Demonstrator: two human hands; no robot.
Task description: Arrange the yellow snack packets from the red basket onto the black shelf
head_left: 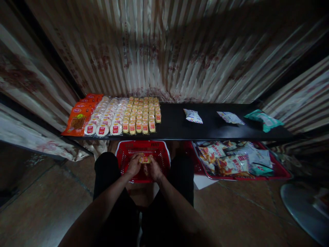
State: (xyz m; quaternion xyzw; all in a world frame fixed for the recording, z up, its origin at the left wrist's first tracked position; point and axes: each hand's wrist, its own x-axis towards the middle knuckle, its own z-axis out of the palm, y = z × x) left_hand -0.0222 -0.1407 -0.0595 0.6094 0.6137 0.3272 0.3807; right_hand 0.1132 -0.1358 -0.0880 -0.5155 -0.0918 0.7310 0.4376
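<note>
Between my two hands is a small yellow wrapped snack [145,160] with a red label. My left hand [134,165] is closed on its left end, and my right hand [154,168] on its right end. Both are over a red plastic basket [120,151] with pierced walls, between my knees. Just below the held snack, near my right fingers, something else shows dimly; I cannot tell what it is. On the black shelf [172,130] ahead stand rows of similar yellow snacks [142,115].
Left of the yellow snacks are round white packaged crackers [102,129] and orange bags [78,116]. Two white packets [193,116] and a green packet [266,120] lie on the shelf's right half. Below, a second red basket [279,175] holds several snack bags [232,163].
</note>
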